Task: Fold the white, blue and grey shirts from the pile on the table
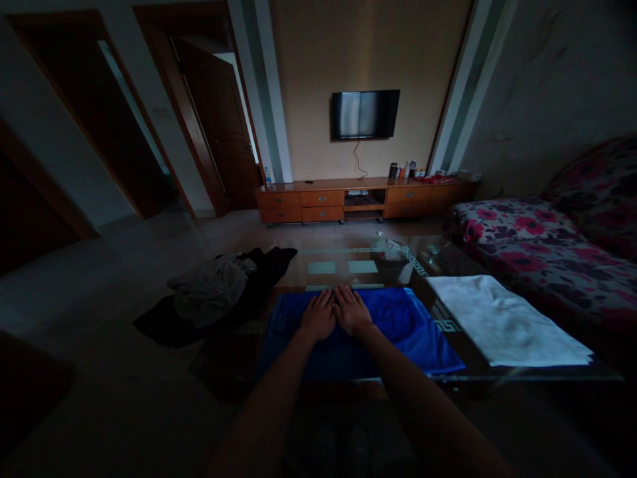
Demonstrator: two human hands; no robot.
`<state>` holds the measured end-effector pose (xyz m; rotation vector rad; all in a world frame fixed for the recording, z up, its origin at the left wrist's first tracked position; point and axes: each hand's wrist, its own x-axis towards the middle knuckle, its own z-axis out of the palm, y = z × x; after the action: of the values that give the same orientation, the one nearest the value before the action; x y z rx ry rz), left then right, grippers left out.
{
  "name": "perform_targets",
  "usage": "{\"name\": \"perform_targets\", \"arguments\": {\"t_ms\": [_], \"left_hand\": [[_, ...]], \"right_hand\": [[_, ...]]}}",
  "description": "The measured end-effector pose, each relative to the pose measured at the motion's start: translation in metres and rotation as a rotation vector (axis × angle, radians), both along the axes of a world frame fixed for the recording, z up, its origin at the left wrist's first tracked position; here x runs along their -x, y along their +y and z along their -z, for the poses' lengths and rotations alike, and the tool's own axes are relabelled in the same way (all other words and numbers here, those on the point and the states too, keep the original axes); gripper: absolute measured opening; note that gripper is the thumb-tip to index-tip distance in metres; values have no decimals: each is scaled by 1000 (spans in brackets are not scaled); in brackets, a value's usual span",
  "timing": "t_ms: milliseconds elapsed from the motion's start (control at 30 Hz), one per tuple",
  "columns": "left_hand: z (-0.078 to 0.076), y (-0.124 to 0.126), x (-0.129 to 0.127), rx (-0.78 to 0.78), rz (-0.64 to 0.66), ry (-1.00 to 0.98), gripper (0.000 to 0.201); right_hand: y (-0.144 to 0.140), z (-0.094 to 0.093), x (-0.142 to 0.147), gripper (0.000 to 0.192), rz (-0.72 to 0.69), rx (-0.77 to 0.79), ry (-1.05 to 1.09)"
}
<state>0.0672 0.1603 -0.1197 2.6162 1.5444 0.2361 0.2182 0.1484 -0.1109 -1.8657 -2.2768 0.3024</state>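
Two bare forearms [273, 398] come up from the bottom of the frame, and here are the hands, right at the centre! The left hand [318, 317] lies palm down, fingers extended and fairly close together; the right hand [352, 312] lies just beside it in the same flat pose, the two meeting or nearly so. Neither is clenched, and both press onto the blue cloth [403, 325], spread flat below the middle of the frame on a glass-topped table [470, 350]. Over to the lower right, a white cloth [512, 325] lies flat, apart from the blue one. Across to the left of centre, it's a crumpled grey cloth [212, 292] heaped on a black cloth [273, 264]. A flowered sofa [527, 222] fills the right edge, and up top, right of centre, a television [365, 116] hangs above a long wooden cabinet [323, 199]. Dim light all round; finer creases are hard to tell.
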Motion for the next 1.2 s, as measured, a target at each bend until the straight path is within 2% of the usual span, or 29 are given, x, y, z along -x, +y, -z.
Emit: {"name": "perform_targets", "arguments": {"t_ms": [267, 400, 733, 900, 1000, 1100, 1200], "left_hand": [[3, 1, 3, -15, -25, -38, 61], [4, 2, 4, -24, -21, -32, 65], [-3, 1, 8, 13, -13, -36, 65], [-4, 4, 8, 15, 8, -62, 65], [-6, 8, 23, -41, -8, -76, 62], [-4, 12, 54, -97, -171, -5, 62], [2, 17, 89, -60, -282, 72, 69]], "right_hand": [[2, 7, -14, 73, -16, 36, -19], [1, 8, -43, 77, 65, 27, -62], [-3, 24, -140, 75, 246, -39, -166], [-6, 25, -152, 78, 296, -46, -203], [-7, 23, -149, 79, 303, -32, -208], [-6, 24, -149, 80, 308, -33, -206], [-6, 25, -150, 81, 304, -35, -204]]}}
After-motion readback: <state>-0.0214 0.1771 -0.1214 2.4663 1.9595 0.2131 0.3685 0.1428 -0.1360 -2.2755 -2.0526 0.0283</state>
